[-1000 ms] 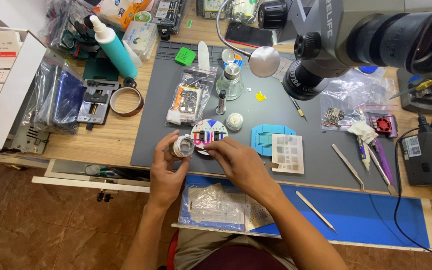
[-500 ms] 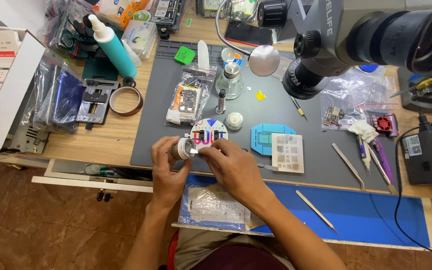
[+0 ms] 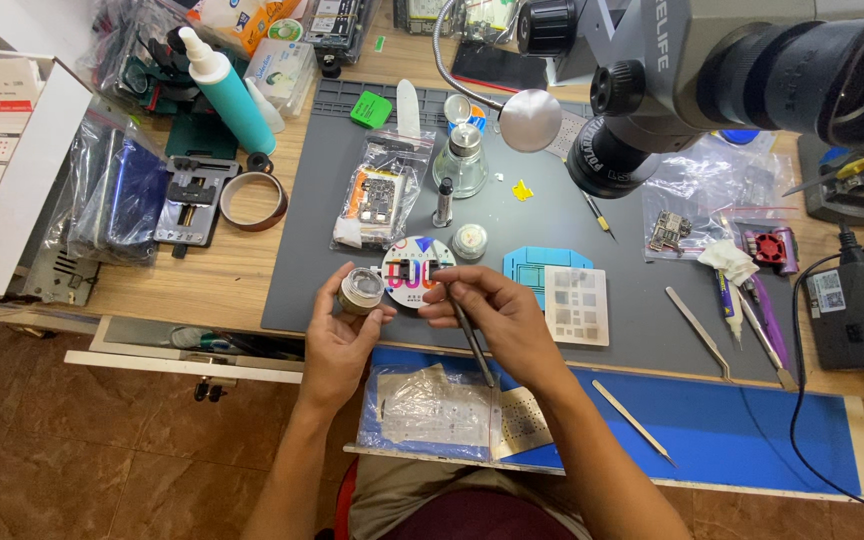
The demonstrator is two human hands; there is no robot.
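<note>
Now small jar (image 3: 361,290) in left hand (image 3: 340,335) (right hand (image 3: 487,310) beside).

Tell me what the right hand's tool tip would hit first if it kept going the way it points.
The right hand holds a thin metal tool angled up-left. Straight on, its tip probably first meets the small dark part on the round colourful holder, beside the left hand's small round jar. Depth is unclear.
</note>
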